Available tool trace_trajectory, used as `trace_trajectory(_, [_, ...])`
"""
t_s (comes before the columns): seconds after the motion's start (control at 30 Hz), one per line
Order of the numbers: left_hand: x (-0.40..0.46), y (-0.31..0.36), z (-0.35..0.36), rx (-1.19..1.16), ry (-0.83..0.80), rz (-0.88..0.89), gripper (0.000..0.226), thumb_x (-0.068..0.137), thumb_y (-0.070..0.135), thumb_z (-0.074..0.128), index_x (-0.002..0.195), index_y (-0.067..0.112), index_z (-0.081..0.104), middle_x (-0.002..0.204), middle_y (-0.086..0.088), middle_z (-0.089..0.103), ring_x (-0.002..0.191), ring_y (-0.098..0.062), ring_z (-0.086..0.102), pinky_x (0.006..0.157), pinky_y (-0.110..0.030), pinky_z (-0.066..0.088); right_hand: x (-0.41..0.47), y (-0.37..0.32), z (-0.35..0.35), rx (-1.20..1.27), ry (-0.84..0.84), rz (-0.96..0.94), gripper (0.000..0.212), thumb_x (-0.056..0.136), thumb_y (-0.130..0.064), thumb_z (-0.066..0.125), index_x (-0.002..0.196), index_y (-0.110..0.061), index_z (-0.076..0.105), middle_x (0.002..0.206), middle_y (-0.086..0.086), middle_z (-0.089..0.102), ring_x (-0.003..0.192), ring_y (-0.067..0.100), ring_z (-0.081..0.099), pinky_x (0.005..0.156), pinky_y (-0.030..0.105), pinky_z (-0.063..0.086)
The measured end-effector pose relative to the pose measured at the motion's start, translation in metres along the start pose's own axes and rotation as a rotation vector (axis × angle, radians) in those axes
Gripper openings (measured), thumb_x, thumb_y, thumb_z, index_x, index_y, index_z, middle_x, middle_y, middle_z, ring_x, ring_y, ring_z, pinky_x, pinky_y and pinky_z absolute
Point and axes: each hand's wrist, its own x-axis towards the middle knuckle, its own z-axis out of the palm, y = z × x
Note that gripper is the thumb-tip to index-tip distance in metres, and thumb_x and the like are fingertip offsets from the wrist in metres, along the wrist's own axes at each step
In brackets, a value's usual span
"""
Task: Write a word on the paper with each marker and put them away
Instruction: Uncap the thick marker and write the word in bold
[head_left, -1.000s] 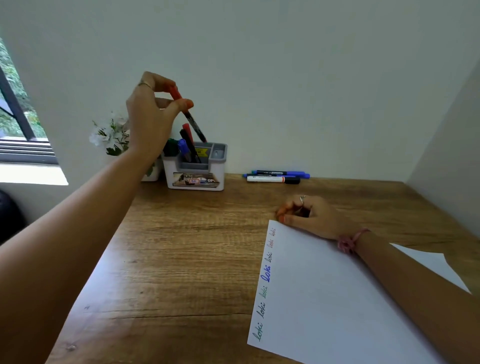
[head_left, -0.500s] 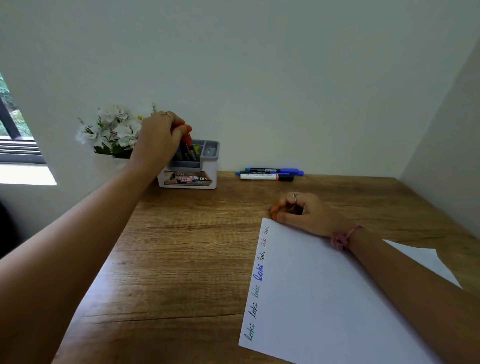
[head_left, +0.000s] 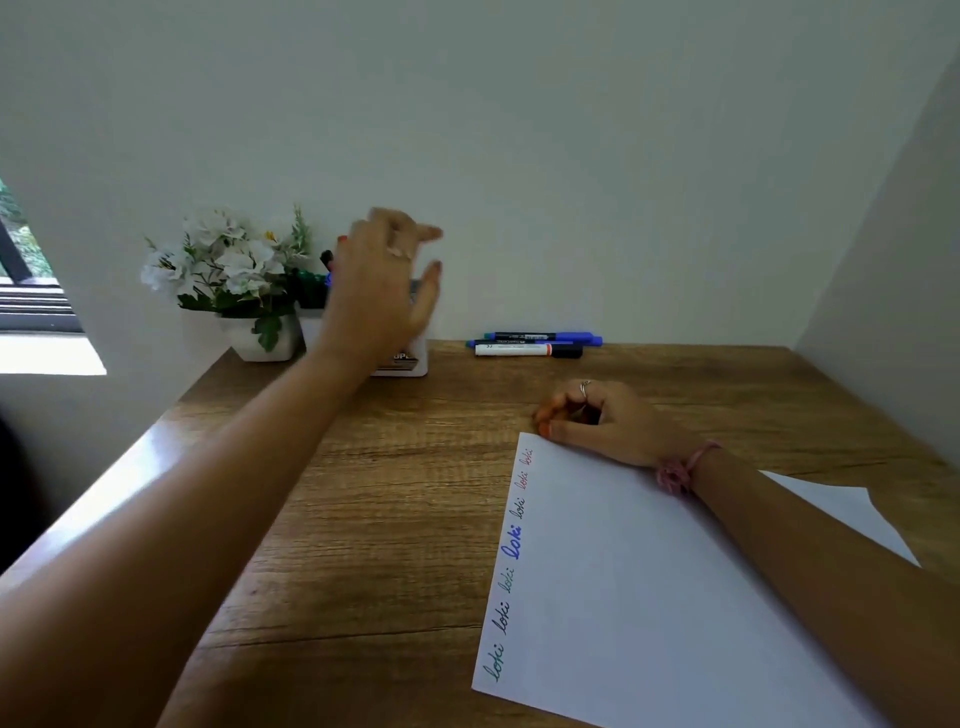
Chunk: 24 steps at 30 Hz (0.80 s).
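Observation:
My left hand (head_left: 387, 280) hovers with spread, empty fingers in front of the white pen holder (head_left: 410, 361) at the back of the desk, hiding most of it. Marker tops (head_left: 326, 260) stick up just left of the hand. Three markers (head_left: 535, 343) lie side by side against the wall, two blue-capped and one white with a black cap. My right hand (head_left: 597, 418) rests with loosely curled fingers on the top corner of the white paper (head_left: 649, 597). Several copies of the word "loki" (head_left: 511, 566) run along the paper's left edge in different colours.
A white pot of white flowers (head_left: 234, 280) stands left of the holder, at the desk's back left corner. The wooden desk (head_left: 374, 519) meets walls at the back and right. A window (head_left: 26, 291) is at the far left.
My left hand lowered the red marker into the holder, let it go, and now lifts away open. The right hand stayed on the paper.

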Motion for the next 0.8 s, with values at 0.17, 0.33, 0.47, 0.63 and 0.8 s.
trace_trajectory(0.17, [-0.03, 0.04, 0.059, -0.13, -0.306, 0.182, 0.034, 0.09, 0.01, 0.051, 0.123, 0.006, 0.055, 0.117, -0.014, 0.053, 0.102, -0.022, 0.053, 0.087, -0.031, 0.044, 0.001, 0.003, 0.0, -0.008, 0.0, -0.006, 0.022, 0.083, -0.019, 0.069, 0.078, -0.04, 0.066, 0.098, -0.004, 0.072, 0.093, 0.015, 0.066, 0.088, 0.044, 0.052])
trace_trajectory(0.33, [-0.034, 0.031, 0.101, -0.229, -0.496, -0.206, 0.047, 0.094, 0.012, 0.046, 0.139, 0.005, 0.036, 0.132, -0.013, 0.043, 0.119, -0.026, 0.046, 0.104, -0.035, 0.038, 0.003, 0.006, 0.0, 0.002, 0.0, -0.022, 0.029, 0.084, -0.016, 0.068, 0.076, -0.043, 0.064, 0.098, -0.004, 0.072, 0.093, 0.014, 0.066, 0.087, 0.039, 0.052])
trace_trajectory(0.47, [-0.037, 0.024, 0.112, -0.156, -0.568, -0.265, 0.048, 0.096, 0.022, 0.043, 0.14, 0.005, 0.036, 0.134, -0.017, 0.046, 0.123, -0.029, 0.042, 0.105, -0.036, 0.032, 0.006, 0.013, 0.001, 0.017, 0.003, -0.021, 0.026, 0.083, -0.016, 0.069, 0.075, -0.04, 0.064, 0.097, -0.004, 0.073, 0.094, 0.016, 0.067, 0.088, 0.038, 0.052])
trace_trajectory(0.63, [-0.035, 0.024, 0.114, -0.139, -0.53, -0.243, 0.04, 0.095, 0.024, 0.047, 0.13, 0.006, 0.051, 0.119, -0.015, 0.051, 0.111, -0.027, 0.047, 0.095, -0.035, 0.04, 0.008, 0.018, -0.001, -0.017, -0.006, -0.001, 0.007, 0.083, -0.018, 0.069, 0.089, -0.023, 0.068, 0.098, -0.006, 0.072, 0.092, 0.012, 0.066, 0.088, 0.037, 0.052])
trace_trajectory(0.8, [-0.035, 0.027, 0.103, -0.208, -0.525, -0.232, 0.03, 0.089, 0.026, 0.056, 0.115, 0.011, 0.062, 0.107, -0.007, 0.052, 0.095, -0.016, 0.05, 0.08, -0.026, 0.042, 0.009, 0.02, -0.001, -0.012, -0.01, -0.012, 0.009, 0.083, -0.022, 0.069, 0.088, -0.029, 0.068, 0.098, -0.006, 0.072, 0.09, 0.016, 0.066, 0.085, 0.04, 0.053])
